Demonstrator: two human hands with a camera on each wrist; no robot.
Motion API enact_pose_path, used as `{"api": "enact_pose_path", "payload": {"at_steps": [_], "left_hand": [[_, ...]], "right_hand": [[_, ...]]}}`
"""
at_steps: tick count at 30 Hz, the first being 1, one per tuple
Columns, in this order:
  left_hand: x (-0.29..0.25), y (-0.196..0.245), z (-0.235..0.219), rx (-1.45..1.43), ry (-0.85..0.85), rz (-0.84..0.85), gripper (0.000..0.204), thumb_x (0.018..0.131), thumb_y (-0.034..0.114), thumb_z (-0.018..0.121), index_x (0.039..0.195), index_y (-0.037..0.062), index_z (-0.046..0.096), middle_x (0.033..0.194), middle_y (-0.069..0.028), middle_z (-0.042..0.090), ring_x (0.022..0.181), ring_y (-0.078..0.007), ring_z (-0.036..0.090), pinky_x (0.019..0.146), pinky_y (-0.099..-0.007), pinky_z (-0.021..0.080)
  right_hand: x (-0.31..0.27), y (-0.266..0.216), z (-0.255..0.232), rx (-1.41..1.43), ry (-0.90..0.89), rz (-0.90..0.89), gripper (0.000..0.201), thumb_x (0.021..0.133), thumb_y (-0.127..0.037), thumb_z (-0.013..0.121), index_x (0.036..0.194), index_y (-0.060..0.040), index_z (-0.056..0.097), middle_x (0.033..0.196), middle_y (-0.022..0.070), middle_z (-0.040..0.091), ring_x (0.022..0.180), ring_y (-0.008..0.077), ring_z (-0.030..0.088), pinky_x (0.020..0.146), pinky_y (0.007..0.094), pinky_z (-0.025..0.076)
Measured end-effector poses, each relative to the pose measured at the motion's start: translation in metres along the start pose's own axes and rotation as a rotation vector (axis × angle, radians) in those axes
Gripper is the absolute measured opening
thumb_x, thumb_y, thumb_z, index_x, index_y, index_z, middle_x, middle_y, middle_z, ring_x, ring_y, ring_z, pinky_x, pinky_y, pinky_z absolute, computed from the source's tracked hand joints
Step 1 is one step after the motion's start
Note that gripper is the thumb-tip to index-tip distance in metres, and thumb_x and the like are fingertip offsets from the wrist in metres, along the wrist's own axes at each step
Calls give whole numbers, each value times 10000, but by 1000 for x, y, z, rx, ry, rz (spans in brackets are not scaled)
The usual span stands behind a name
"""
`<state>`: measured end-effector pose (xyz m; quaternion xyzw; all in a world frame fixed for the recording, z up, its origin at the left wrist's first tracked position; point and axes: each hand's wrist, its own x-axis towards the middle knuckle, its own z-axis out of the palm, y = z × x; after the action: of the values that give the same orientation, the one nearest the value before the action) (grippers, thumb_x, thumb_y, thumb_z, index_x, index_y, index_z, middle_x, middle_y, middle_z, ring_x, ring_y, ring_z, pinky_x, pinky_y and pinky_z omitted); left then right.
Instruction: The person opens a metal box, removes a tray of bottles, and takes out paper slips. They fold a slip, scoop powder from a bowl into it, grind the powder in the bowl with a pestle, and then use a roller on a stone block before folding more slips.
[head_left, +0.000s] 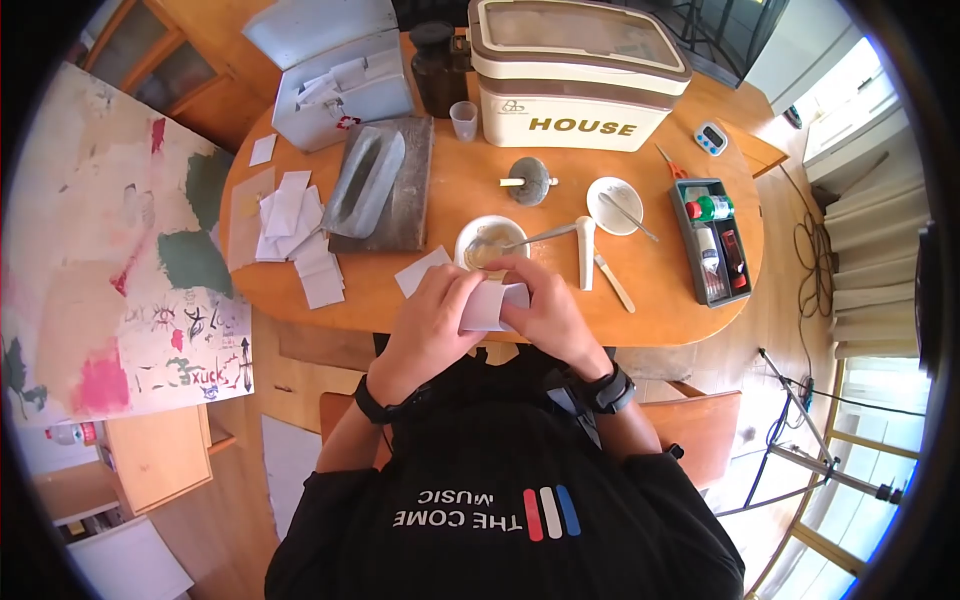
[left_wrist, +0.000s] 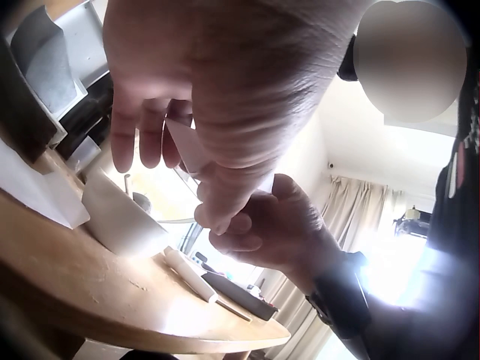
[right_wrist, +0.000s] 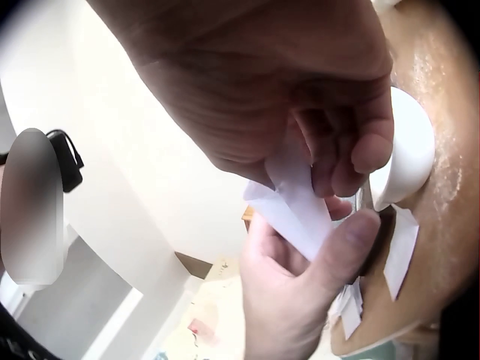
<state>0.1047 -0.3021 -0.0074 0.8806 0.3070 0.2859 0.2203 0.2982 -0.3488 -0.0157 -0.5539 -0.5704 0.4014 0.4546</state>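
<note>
Between both hands, close to the table's front edge, is a white piece of paper (head_left: pixel 484 307), curled into a bent shape. My left hand (head_left: pixel 432 312) pinches its left side between thumb and fingers, while my right hand (head_left: pixel 556 318) grips the right end. The right wrist view shows the paper (right_wrist: pixel 300 217) folded over on itself near the right fingertips. Just beyond the hands stands a white bowl (head_left: pixel 462 238) with pale, wet-looking contents and a spoon in it. Its side also shows in the left wrist view, below the left fingers.
Loose papers (head_left: pixel 290 220) lie at left beside a dark board (head_left: pixel 415 190) bearing a grey trough-shaped piece. Behind stand an open white box (head_left: pixel 300 130) and a cream HOUSE case (head_left: pixel 560 125). At right are a small white dish (head_left: pixel 600 220), scissors (head_left: pixel 672 165) and a bottle tray (head_left: pixel 745 275).
</note>
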Motion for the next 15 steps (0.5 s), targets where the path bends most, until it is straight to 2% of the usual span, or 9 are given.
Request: {"api": "enact_pose_path", "payload": {"at_steps": [3, 5, 9, 12, 15], "left_hand": [[0, -13, -2, 54, -3, 83, 675, 681, 88, 914, 1269, 29, 588, 1112, -127, 597, 1021, -337, 632, 836, -437, 549], [4, -17, -5, 63, -6, 28, 690, 680, 88, 917, 1287, 33, 592, 1125, -136, 599, 1034, -359, 627, 857, -448, 546], [24, -26, -18, 213, -64, 54, 730, 668, 113, 928, 1311, 30, 593, 1136, -138, 598, 1053, -357, 616, 886, -441, 536], [49, -22, -34, 373, -207, 95, 702, 696, 83, 897, 1319, -13, 588, 1114, -132, 586, 1053, -329, 608, 900, -417, 534], [71, -21, -36, 533, -334, 149, 631, 712, 40, 864, 1279, -40, 598, 1093, -127, 575, 1049, -318, 594, 899, -418, 531]], "right_hand": [[2, 5, 2, -96, 30, -7, 432, 832, -12, 704, 1260, -6, 643, 795, 147, 680, 735, 274, 701, 712, 381, 555], [2, 3, 2, -126, 79, 1, 432, 845, -19, 723, 1267, 3, 636, 786, 137, 679, 703, 266, 695, 682, 375, 553], [-1, 9, -14, -29, 209, 30, 393, 895, -35, 736, 1269, 23, 626, 763, 109, 672, 649, 201, 661, 626, 330, 533], [-8, 20, -28, 4, 261, 58, 366, 925, -41, 726, 1268, 33, 622, 760, 98, 669, 638, 156, 639, 609, 298, 517], [-18, 26, -34, 58, 295, 66, 365, 925, -45, 725, 1266, 37, 622, 759, 97, 668, 636, 160, 640, 609, 303, 517]]}}
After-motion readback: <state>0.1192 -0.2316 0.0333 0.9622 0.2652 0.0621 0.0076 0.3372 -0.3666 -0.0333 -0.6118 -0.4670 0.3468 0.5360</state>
